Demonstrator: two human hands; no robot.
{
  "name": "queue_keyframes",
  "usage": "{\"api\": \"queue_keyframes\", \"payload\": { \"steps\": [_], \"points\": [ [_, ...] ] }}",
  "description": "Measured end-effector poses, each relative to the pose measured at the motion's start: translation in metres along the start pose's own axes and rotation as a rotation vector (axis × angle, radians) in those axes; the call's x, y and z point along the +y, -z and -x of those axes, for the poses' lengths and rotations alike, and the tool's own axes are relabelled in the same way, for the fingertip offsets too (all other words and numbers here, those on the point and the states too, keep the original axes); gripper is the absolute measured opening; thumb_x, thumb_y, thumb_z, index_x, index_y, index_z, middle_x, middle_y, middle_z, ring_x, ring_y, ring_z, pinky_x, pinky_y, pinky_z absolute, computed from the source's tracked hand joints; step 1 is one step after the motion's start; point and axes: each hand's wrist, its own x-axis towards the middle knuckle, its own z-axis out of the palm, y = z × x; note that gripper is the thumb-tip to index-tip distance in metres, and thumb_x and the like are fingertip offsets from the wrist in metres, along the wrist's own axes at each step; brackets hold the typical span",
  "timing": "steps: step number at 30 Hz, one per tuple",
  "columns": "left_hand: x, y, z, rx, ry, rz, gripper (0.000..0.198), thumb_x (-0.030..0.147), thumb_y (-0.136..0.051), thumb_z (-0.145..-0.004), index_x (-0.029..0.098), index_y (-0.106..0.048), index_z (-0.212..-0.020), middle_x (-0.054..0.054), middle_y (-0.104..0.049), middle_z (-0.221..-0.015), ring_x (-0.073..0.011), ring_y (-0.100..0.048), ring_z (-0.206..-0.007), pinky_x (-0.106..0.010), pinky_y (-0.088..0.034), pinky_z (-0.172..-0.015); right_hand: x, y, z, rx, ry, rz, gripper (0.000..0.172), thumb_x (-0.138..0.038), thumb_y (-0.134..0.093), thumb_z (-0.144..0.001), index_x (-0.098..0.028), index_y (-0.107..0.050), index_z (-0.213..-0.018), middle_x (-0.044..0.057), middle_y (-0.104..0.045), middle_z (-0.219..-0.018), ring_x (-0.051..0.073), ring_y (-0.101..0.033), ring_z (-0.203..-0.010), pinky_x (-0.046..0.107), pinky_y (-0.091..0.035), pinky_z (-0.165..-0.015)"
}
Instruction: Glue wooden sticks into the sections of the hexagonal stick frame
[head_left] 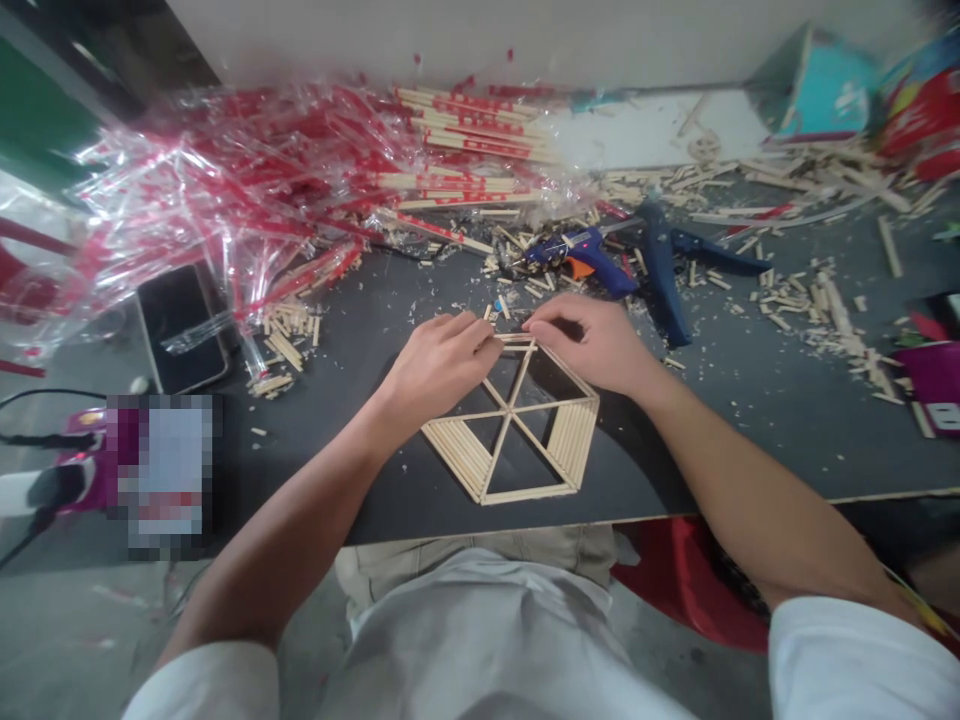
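Observation:
A hexagonal frame of thin wooden sticks [510, 411] lies flat on the dark table, with spokes crossing at its centre. Rows of parallel sticks fill part of its lower left and lower right sections. My left hand [444, 360] rests at the far left edge, its fingers curled and pressed onto a wooden stick [516, 340] along the far side. At the other end of that stick, my right hand [589, 338] pinches with thumb and forefinger. The fingertips partly hide the stick's ends.
Beyond my right hand lie a blue glue gun [592, 258] and a dark blue cutter-like tool [664, 265]. Red-printed plastic wrappers [247, 180] and wrapped chopsticks [480, 125] pile up at the back left. A phone [182, 330] lies left; stick offcuts [817, 300] are scattered right.

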Motion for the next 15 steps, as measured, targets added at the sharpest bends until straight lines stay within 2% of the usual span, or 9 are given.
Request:
{"api": "queue_keyframes", "payload": {
  "steps": [3, 8, 15],
  "points": [
    [0.0023, 0.0027, 0.0001, -0.013, 0.012, -0.010, 0.027, 0.009, -0.046, -0.105, 0.015, -0.070, -0.093, -0.005, -0.071, -0.091, -0.0173, -0.062, -0.080, -0.031, -0.044, -0.066, 0.0001, 0.0022, -0.0003, -0.041, 0.012, 0.023, 0.017, -0.033, -0.065, -0.097, -0.023, -0.075, -0.089, 0.006, -0.078, -0.097, 0.023, -0.071, -0.090, 0.038, -0.052, -0.084],
    [0.0049, 0.0021, -0.0008, -0.074, 0.085, 0.007, 0.026, 0.008, -0.047, -0.103, 0.015, -0.070, -0.091, -0.008, -0.071, -0.094, -0.0199, -0.063, -0.083, -0.033, -0.045, -0.069, 0.0000, 0.0024, -0.0002, -0.037, 0.002, 0.017, 0.014, -0.030, -0.065, -0.096, -0.024, -0.076, -0.090, 0.006, -0.077, -0.097, 0.023, -0.071, -0.090, 0.039, -0.053, -0.083],
    [0.0080, 0.0060, -0.0043, -0.139, 0.112, 0.061, 0.026, 0.006, -0.047, -0.102, 0.014, -0.070, -0.095, -0.010, -0.070, -0.098, -0.0217, -0.062, -0.089, -0.033, -0.045, -0.071, 0.0009, 0.0010, -0.0008, -0.056, -0.012, 0.021, 0.009, -0.034, -0.072, -0.094, -0.026, -0.076, -0.092, 0.005, -0.076, -0.096, 0.023, -0.069, -0.089, 0.040, -0.053, -0.080]
  ]
}}
